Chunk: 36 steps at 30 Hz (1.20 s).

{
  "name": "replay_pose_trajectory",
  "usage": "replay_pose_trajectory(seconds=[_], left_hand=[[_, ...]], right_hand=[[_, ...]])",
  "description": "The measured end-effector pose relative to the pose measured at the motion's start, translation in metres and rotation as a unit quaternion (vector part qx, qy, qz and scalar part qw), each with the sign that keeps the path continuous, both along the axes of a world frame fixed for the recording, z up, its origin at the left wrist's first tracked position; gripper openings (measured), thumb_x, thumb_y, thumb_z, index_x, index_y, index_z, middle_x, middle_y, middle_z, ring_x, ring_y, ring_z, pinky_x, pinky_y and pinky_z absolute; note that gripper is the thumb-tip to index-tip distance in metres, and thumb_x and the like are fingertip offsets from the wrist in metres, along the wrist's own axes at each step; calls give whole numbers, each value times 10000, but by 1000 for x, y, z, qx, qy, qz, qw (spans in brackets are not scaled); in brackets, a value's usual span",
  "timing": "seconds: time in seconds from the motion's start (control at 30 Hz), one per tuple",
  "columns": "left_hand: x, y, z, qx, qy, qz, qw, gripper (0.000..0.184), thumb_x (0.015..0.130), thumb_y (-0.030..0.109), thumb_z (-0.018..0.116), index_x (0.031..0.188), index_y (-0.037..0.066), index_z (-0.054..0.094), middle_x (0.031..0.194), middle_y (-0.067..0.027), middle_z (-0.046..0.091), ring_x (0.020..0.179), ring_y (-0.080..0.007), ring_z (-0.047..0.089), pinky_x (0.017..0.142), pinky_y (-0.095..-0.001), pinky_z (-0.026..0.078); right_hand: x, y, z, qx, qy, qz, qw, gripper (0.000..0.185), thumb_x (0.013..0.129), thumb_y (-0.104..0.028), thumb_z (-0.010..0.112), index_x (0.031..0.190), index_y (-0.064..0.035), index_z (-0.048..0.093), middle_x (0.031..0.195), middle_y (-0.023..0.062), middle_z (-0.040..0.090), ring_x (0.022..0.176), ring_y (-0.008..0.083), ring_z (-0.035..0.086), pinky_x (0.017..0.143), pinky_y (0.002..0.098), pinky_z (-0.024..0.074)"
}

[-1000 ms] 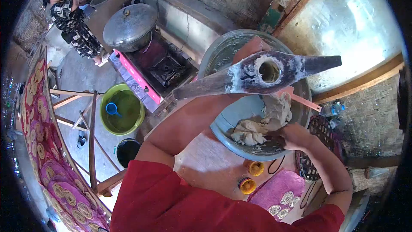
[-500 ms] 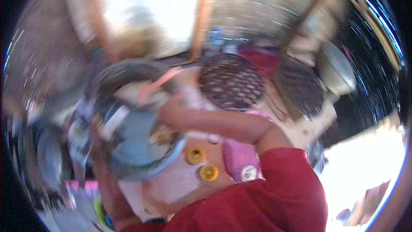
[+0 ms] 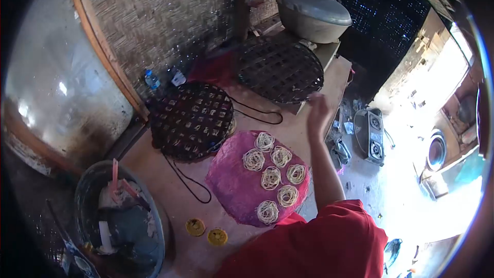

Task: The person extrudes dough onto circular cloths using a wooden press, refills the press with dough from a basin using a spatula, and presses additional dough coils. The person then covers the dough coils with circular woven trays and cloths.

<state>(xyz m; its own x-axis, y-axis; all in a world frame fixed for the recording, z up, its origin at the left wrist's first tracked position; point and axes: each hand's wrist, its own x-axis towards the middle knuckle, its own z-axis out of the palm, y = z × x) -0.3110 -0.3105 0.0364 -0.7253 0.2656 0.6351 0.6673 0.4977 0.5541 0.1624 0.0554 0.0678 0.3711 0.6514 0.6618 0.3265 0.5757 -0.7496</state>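
My right hand reaches out to the near right rim of a dark, round, open-weave tray, its fingers closed at the edge. That tray looks bare and slightly smeared at its far left side. Below my right forearm lies a pink mat with several coiled nests of thin noodles on it. A second dark woven tray rests to the left. At lower left stands a large basin holding pale dough and pink-handled tools. My left hand cannot be made out in the shadow there.
Two yellow round discs lie on the table near its front. A lidded metal pot stands at the back right. A small bottle sits by the woven wall. On the floor at right is a two-burner stove.
My view has swung to the right. My right hand has left the basin and moved over to the far woven tray. The pink-handled tools now lean in the basin.
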Motion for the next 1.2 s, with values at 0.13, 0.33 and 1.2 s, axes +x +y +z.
replay_pose_trajectory(seconds=[0.13, 0.33, 1.2], left_hand=[[3, 14, -3, -12, -3, -1, 1000, 461, 709, 255, 745, 1049, 38, 522, 945, -119, 573, 885, -279, 547, 794, -372, 425], [6, 27, -1, -30, -4, 3, 1000, 479, 710, 250, 744, 1072, 34, 516, 964, -126, 573, 900, -285, 546, 807, -373, 424], [-23, -106, 18, 11, 99, 144, 985, 560, 715, 230, 735, 1169, 16, 487, 1047, -157, 571, 965, -315, 541, 863, -376, 423]], right_hand=[[122, 100, -104, -175, -29, -181, 967, 229, 901, -197, 493, 957, -35, 644, 839, 122, 667, 679, 204, 626, 644, 325, 482], [132, 166, -148, -196, -193, -108, 955, 242, 869, -228, 523, 1017, -67, 627, 924, 178, 652, 872, 354, 625, 754, 425, 481], [3, 43, 64, 41, -24, -8, 999, 175, 929, -143, 489, 1019, -3, 544, 906, 72, 567, 822, 99, 521, 737, 251, 423]])
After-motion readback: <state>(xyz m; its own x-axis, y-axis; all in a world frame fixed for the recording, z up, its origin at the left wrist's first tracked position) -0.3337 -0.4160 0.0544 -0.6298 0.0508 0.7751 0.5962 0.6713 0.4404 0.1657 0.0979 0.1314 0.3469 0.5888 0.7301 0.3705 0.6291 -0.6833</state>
